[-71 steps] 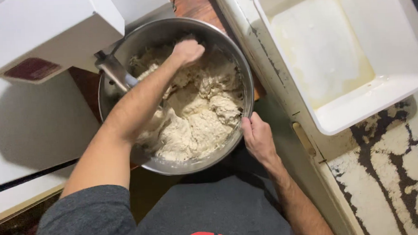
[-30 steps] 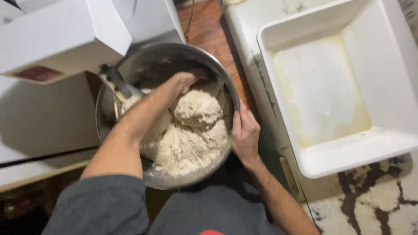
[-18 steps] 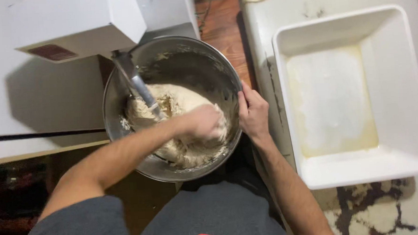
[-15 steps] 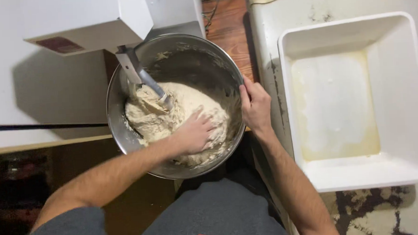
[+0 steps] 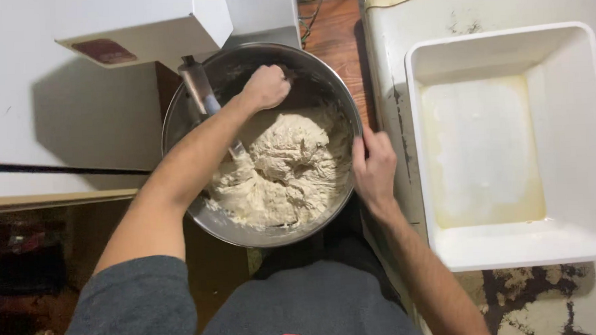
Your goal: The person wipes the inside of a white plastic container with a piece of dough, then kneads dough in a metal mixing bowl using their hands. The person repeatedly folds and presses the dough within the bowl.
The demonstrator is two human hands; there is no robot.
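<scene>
Both hands work at the steel bowl: the left hand is closed into a fist at the far edge of the dough, the right hand grips the bowl's rim. Dough fills the bowl under the mixer hook — it looks heavy, soft and sticky, best scooped from underneath. An empty white tub stands just beside, on the right.

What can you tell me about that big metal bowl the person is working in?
The metal bowl is round, deep and shiny, like steel, sitting upright under a white mixer head whose metal hook dips inside. Pale, shaggy dough fills its lower part. The left hand reaches in near the far wall, closed; the right hand grips the right rim. A white tub stands beside it.
</scene>
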